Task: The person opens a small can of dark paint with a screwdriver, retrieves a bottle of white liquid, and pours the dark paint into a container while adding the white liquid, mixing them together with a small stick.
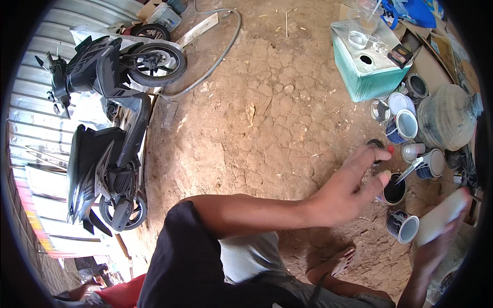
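My left hand (349,187) reaches to the right over the ground, fingers apart and nothing seen between them; a small red spot shows at one fingertip. Just beyond it stands an open can of dark paint (394,192). A paintbrush (409,171) leans in that can, its bristle end down in the dark content. My right hand (434,251), smeared by motion, holds a pale flat piece (441,219) whose kind I cannot make out. Between the right hand and the dark can lies a tipped can with a pale inside (405,229).
More cans (402,126) and a round lid-like disc (381,110) cluster at the right, beside a large dusty water jug (446,117). Behind them is a teal box (370,77) with plastic cups on top. A black motorbike (115,102) stands left; a grey hose (226,56) curves behind it.
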Available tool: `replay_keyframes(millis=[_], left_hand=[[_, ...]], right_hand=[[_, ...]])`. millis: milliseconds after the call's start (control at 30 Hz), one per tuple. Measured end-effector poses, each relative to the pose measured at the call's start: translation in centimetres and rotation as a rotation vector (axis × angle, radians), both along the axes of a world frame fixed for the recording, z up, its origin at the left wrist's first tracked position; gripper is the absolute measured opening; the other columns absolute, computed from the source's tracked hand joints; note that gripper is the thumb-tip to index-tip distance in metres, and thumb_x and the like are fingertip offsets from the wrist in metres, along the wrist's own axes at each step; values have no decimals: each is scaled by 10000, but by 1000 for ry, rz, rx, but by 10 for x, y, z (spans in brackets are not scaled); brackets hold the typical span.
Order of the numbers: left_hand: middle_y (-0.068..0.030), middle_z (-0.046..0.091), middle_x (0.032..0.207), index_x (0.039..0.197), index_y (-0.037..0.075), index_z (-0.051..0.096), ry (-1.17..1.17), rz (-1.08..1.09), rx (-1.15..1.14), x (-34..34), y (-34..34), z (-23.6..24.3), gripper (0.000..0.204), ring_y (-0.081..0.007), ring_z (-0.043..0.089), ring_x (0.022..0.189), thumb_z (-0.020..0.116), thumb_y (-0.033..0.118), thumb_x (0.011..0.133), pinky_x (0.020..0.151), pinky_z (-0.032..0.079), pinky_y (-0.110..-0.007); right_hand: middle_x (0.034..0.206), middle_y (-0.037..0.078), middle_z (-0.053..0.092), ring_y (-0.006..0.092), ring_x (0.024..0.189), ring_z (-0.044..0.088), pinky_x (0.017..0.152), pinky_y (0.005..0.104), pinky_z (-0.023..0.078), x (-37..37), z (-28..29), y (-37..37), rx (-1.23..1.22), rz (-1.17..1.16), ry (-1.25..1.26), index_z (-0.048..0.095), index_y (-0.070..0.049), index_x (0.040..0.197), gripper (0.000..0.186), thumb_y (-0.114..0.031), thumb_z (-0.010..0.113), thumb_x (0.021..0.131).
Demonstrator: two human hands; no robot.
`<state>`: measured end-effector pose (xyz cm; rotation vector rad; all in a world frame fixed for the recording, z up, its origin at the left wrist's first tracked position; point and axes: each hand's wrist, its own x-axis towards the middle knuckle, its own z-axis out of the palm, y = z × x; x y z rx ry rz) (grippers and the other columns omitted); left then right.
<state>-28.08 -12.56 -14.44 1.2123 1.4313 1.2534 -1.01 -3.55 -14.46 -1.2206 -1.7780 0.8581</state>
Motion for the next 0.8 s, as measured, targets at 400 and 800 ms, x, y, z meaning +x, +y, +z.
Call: replay_keyframes(millis=[400,800], left_hand=[[-139,478,1191,1283,14,455,48,-42,85,0,-10,-6,351,-243,471,1154,504,195,987,993,359,-350],[-132,533,1168,1237,27,509,108,-46,-40,9,-12,-17,324,-236,516,1124,494,249,1002,982,385,-355]], right_hand=[[1374,186,434,282,1246,474,1015,421,411,68,-27,-17,264,153,-229,253,-22,1445,897,-348,769,788],[1178,146,560,218,1042,592,856,356,495,10,8,-39,-224,224,8,326,-86,1377,670,-293,686,852]])
